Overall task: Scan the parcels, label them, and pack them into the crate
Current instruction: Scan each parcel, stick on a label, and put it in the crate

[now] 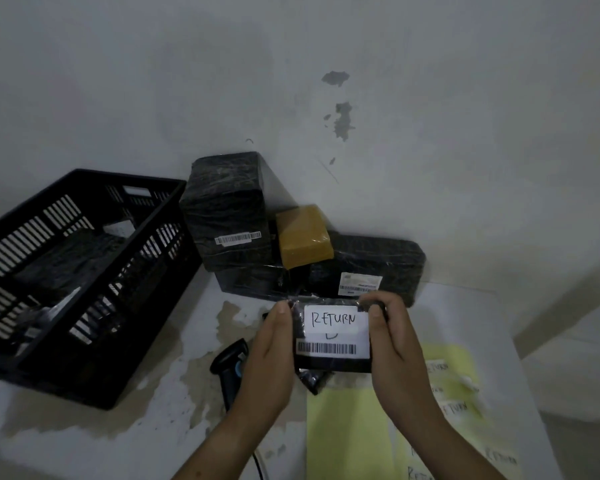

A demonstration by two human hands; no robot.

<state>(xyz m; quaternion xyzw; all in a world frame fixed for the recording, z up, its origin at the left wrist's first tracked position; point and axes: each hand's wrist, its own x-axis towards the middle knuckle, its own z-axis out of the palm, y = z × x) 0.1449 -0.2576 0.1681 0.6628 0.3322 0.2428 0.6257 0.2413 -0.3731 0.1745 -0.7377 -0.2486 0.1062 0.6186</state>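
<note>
At the left of the table [118, 427], your black slatted crate [84, 368] holds several black-wrapped parcels [73, 258] lying on its floor, with white labels showing on some; how many there are you cannot tell through the slats. In front of you, lifted above the table and near the stack at the wall, is the small black parcel [333, 364], its long axis running left to right and its labelled face turned up towards you so the writing reads upright. It is wrapped in glossy black film, with a white label [336, 323] hand-lettered "RETURN" above a barcode [326, 348]. Your left hand [274, 348] grips its left edge, thumb on top and fingers hidden behind; your right hand [392, 344] pinches its upper right corner, thumb curled over. The scanner [229, 362] lies on the table below your left hand, and yellow sheets [347, 427] lie under your right
</note>
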